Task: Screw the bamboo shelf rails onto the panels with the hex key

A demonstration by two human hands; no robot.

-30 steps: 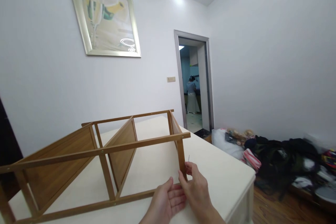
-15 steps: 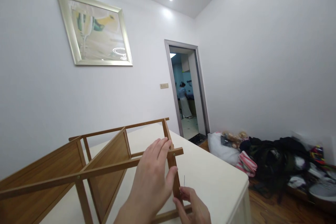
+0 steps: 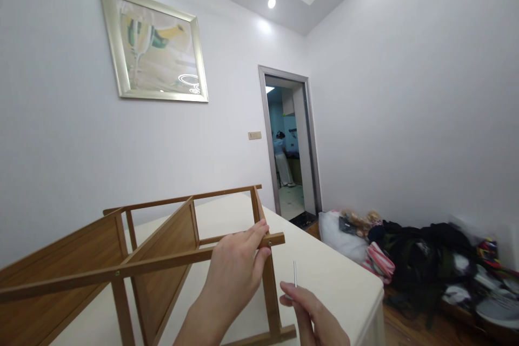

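Observation:
A brown wooden shelf frame (image 3: 162, 263) with two panels lies on its side across the white table. My left hand (image 3: 239, 259) is wrapped over its near rail close to the right end, thumb beside a bolt head (image 3: 270, 244). To the right of the end crosspiece, my right hand (image 3: 310, 311) pinches a thin metal Allen key (image 3: 295, 272), its long arm pointing up. The fingers hide the key's lower part. The key is apart from the frame.
The white table (image 3: 324, 270) has its right corner near me. On the floor at right lie a white bag (image 3: 340, 235), striped cloth (image 3: 380, 262) and a dark backpack (image 3: 421, 248). A person (image 3: 283, 159) stands beyond the doorway.
My right hand has moved right, away from the crosspiece, with the Allen key. My left hand has shifted slightly, its thumb now up by the bolt head. The view has tilted a little.

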